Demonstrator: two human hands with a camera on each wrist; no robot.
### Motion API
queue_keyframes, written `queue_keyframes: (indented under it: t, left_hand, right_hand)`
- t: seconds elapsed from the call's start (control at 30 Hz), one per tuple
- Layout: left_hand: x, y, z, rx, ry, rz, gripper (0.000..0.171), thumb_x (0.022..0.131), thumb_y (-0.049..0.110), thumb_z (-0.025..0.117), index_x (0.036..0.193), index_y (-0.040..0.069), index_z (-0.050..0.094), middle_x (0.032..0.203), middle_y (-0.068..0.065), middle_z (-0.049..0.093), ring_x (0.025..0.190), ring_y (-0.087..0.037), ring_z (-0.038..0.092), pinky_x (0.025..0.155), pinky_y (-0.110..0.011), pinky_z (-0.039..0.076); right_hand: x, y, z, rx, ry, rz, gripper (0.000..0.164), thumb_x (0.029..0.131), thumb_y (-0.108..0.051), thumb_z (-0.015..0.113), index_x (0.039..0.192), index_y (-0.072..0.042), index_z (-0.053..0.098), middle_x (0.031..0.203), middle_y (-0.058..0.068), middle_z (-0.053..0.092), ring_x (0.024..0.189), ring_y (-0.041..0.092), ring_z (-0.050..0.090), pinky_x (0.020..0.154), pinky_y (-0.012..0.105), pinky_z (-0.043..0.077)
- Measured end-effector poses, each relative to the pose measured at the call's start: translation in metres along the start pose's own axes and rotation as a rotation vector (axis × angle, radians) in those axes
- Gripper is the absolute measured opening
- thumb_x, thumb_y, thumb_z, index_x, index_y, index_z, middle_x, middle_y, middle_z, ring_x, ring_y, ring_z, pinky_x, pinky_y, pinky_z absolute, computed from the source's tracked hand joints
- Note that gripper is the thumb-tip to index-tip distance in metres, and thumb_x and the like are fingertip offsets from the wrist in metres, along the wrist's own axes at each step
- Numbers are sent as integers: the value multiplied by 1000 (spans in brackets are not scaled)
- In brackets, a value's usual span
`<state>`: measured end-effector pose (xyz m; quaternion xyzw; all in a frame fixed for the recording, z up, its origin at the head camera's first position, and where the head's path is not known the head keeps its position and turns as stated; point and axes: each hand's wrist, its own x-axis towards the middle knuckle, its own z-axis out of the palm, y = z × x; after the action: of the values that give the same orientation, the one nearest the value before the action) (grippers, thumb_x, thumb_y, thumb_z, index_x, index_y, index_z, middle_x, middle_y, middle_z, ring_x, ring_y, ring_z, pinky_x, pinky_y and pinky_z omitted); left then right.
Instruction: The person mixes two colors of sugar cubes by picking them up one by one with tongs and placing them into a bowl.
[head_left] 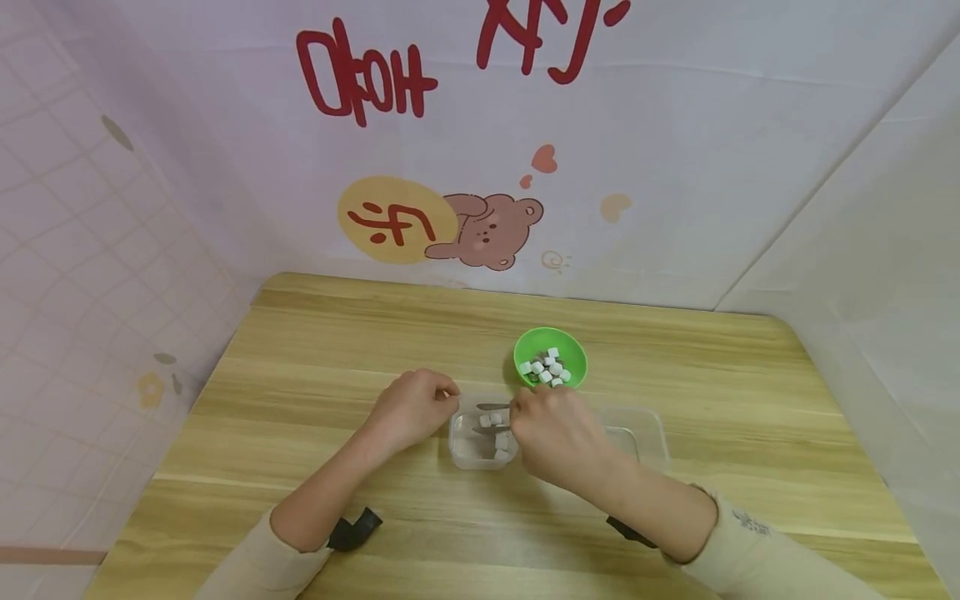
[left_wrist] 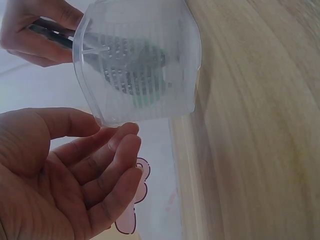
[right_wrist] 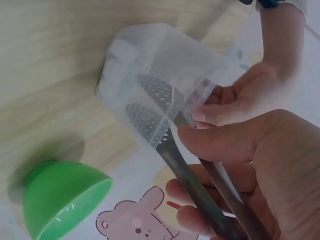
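My left hand (head_left: 408,408) pinches the near-left rim corner of a clear plastic container (head_left: 467,456) between thumb and fingers. Metal tongs (right_wrist: 182,175) with perforated heads are gripped in my right hand (head_left: 558,433). Their two heads reach down into the container and stand apart. Several white cubes (right_wrist: 122,51) lie on the container's bottom, two of them between the tong arms in the head view. Whether the tongs touch any cube cannot be told. Just beyond my right hand sits a green bowl (head_left: 534,340), holding more white cubes (head_left: 553,353).
A flat clear plastic piece (head_left: 651,429), perhaps a lid, lies right of the container, partly behind the right forearm. The wooden table (head_left: 337,333) meets a printed cloth wall (head_left: 660,167) at the back. Dark devices (head_left: 356,529) show at both wrists.
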<state>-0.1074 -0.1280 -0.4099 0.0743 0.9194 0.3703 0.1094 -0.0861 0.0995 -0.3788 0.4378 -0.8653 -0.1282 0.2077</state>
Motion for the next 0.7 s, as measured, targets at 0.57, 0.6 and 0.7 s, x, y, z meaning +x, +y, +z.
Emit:
queue_keyframes:
  t: [0.57,0.6,0.7]
  left_hand:
    - [1,-2,0,-14,-5,1,19,96,14,69,108,7,81,99,-3,75,74,-16,59,65,-33,48]
    - [1,-1,0,-13,-5,1,19,96,14,69,108,7,81,99,-3,75,74,-16,59,64,-33,48]
    - [1,-1,0,-8,-4,1,19,95,14,68,108,8,81,99,-3,75,73,-16,60,64,-33,48]
  right_hand:
    - [5,2,6,-4,-47,-85,18,66,-4,70,59,-15,58,60,-1,50,50,14,45,43,26,34]
    - [4,3,7,6,-48,-89,17,65,-4,70,60,-15,58,61,-2,50,50,14,46,43,26,35]
    - [2,8,8,45,-53,-86,15,64,-8,75,63,-13,61,64,-2,52,53,15,49,45,27,39]
